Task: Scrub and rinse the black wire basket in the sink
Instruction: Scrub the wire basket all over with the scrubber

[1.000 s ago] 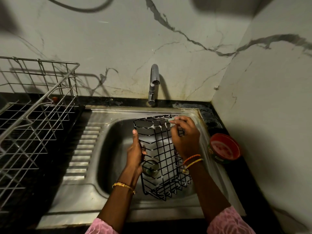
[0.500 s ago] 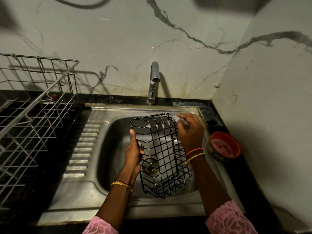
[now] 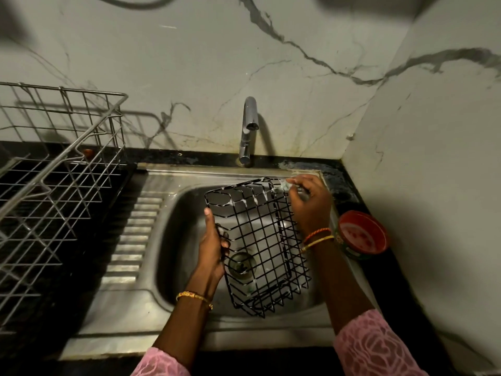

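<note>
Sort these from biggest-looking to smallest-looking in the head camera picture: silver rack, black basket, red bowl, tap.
1. silver rack, though it sits nearer the camera
2. black basket
3. red bowl and tap look too alike to rank

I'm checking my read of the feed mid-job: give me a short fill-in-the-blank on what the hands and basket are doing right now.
1. The left hand grips the black wire basket by its ____ side.
2. The right hand rubs a scrubber along the basket's ____ rim.
3. The tap is running ____ water.
4. The red bowl sits to the ____ of the sink.

Missing words: left; far; no; right
</note>
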Motion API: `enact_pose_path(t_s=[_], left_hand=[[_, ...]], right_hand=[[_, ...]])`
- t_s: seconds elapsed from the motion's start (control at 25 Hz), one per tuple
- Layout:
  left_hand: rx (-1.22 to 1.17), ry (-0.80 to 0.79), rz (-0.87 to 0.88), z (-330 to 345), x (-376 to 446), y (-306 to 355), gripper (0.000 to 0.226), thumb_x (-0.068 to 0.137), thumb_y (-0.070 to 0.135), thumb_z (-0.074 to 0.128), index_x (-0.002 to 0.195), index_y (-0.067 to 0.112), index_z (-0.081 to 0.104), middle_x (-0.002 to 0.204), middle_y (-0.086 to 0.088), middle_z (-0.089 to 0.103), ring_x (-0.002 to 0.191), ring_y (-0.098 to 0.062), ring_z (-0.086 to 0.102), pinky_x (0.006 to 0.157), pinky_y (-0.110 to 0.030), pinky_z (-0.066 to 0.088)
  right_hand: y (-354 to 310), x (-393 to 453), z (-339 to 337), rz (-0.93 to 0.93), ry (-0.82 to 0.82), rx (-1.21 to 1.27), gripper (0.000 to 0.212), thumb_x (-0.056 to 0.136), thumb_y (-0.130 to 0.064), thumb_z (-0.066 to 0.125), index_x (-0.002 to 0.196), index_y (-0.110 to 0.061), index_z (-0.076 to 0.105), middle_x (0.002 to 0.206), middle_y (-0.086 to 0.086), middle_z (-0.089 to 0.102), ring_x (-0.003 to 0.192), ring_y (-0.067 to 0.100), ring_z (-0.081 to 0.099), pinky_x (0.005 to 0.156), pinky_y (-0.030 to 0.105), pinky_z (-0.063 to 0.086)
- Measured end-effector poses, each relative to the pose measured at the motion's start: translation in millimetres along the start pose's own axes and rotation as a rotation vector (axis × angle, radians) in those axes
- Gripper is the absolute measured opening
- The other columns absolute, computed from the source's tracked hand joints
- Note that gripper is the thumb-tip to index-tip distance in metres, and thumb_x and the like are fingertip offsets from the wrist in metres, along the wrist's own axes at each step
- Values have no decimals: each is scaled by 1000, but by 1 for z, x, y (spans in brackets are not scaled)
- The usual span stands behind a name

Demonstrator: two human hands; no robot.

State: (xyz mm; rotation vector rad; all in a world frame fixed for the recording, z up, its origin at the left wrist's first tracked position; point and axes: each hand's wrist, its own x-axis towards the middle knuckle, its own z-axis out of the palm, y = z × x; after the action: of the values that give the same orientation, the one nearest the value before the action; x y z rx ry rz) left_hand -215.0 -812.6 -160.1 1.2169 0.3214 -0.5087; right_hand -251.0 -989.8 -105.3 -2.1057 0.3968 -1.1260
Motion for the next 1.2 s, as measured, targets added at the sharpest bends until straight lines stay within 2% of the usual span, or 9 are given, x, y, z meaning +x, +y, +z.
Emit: enact_pose_path(t_s=[0.08,0.24,0.48,0.64,0.72,0.84,0.96,1.12,1.2], left_hand=[[-21,3,5,2,2,0,54,84,69,42,55,24,39,45,8,38,41,-7,30,46,-24,22],[-20,5,0,2,6,-2,53,81,71,42,57,24,40,45,9,37,41,-7,31,45,-24,23],[34,-9,-15,3,8,-9,53,81,73,41,59,24,42,48,8,37,42,-7,31,45,-24,22],[82,39,30,6,12,-11,54,82,72,40,58,24,41,48,6,38,43,-8,32,44,-23,22],[98,43,38,5,16,-13,58,76,79,40,60,24,45,52,1,45,47,-12,39,48,-23,29],[55,24,42,3,19,-16,67,70,84,41,72,20,60,69,-9,58,62,-18,54,58,-28,43],[29,6,21,0,16,-13,61,67,83,41,61,22,45,52,3,42,44,-10,36,45,-22,30],[-16,0,-24,-2,13,-10,54,76,77,42,60,25,41,45,10,37,41,-6,30,43,-22,24],[-2,-6,-18,-2,12,-10,55,78,76,41,59,25,41,44,9,36,41,-7,30,44,-23,24]], right_hand=[[-5,-4,3,-31,-46,-16,16,81,4,60,94,-1,68,100,13,64,92,19,61,77,15,52],[-11,-16,7,-166,-132,-27,16,82,2,60,95,0,67,100,14,63,94,19,59,80,25,53],[-3,-4,9,-3,-49,-16,14,83,1,59,94,-3,67,98,10,64,85,13,60,75,26,56],[-36,-26,21,-111,-105,-46,14,82,5,60,93,0,67,96,13,63,87,16,59,77,7,46],[-55,-48,30,-206,-172,20,19,79,6,58,92,-3,68,94,10,63,89,19,58,80,12,44],[-68,-77,35,-275,-276,77,27,80,1,55,103,-7,66,102,8,62,97,19,57,86,20,46],[-53,-69,29,-213,-245,60,23,82,1,56,99,-6,68,111,8,62,103,16,55,90,17,44],[-14,-32,11,-147,-117,-121,19,84,-3,51,95,-2,67,101,14,66,97,23,59,84,37,53],[-1,-19,3,-115,-57,-133,20,83,1,52,97,-2,66,100,14,67,92,19,60,80,40,54]])
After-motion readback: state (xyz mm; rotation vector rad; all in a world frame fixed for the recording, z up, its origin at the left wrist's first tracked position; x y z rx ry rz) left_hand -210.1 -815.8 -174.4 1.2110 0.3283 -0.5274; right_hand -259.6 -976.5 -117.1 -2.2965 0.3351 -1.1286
